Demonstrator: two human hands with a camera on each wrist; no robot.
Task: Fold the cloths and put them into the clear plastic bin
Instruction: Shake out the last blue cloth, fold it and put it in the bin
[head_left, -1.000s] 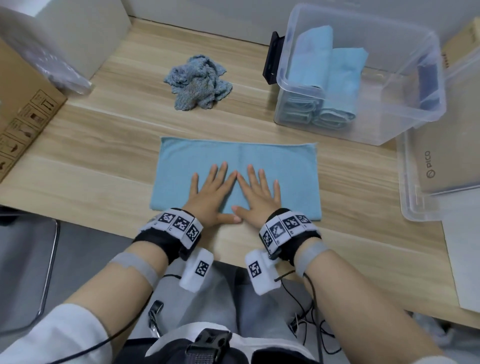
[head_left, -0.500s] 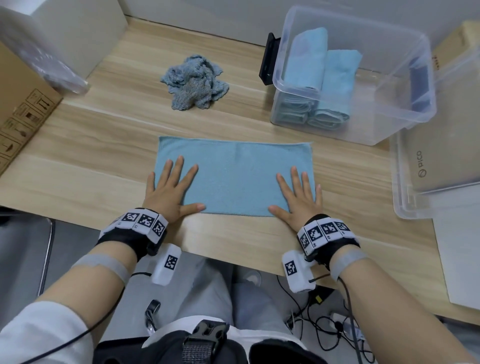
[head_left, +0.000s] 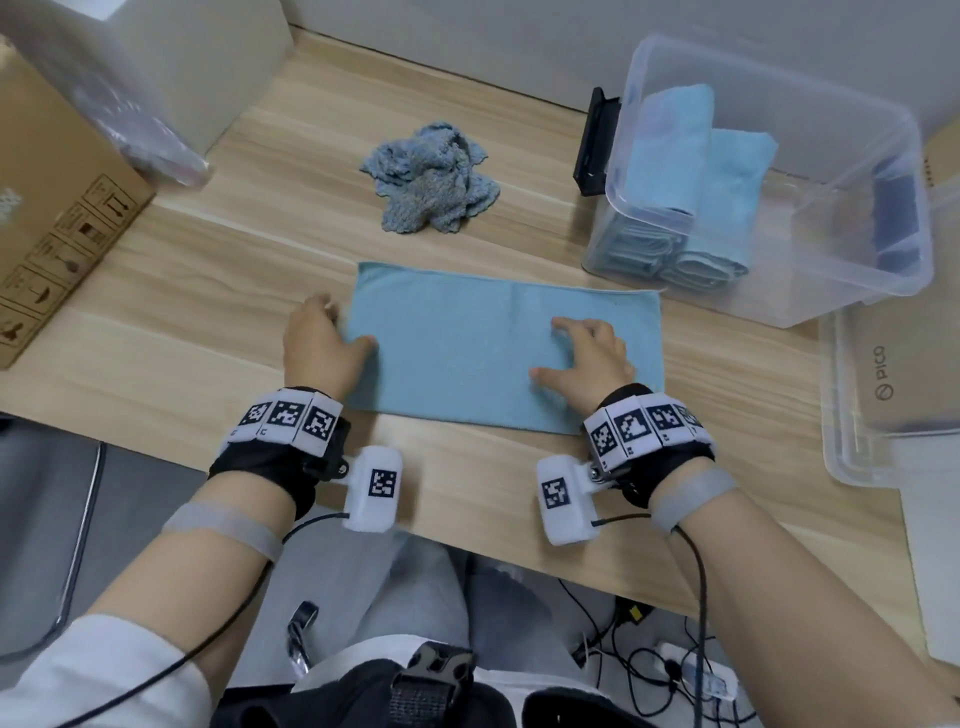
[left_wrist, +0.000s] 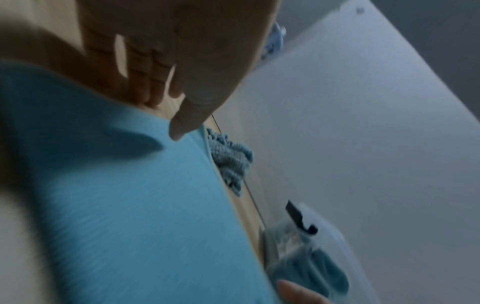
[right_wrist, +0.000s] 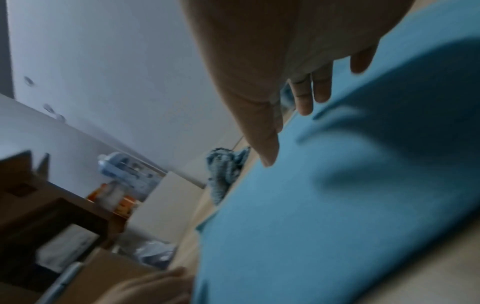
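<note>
A light blue cloth (head_left: 467, 353) lies flat on the wooden table as a long folded rectangle. My left hand (head_left: 337, 327) is at its left short edge, thumb on top of the cloth, fingers on the table just beside the edge (left_wrist: 153, 88). My right hand (head_left: 561, 349) rests on the cloth's right part, fingers slightly bent and spread (right_wrist: 322, 86). Neither hand holds anything. A crumpled grey-blue cloth (head_left: 431, 179) lies further back. The clear plastic bin (head_left: 883, 156) stands at the back right with folded blue cloths (head_left: 696, 171) upright in its left end.
A cardboard box (head_left: 52, 218) and a white box (head_left: 156, 62) with a plastic bag (head_left: 150, 140) line the left side. A clear lid or tray (head_left: 841, 415) over a PICO box lies at the right. A black bracket (head_left: 597, 140) sits behind the bin.
Both hands slid apart from the cloth's middle to its ends. Since then the left hand has slipped off the left edge, and the right hand has come slightly inward with bent fingers.
</note>
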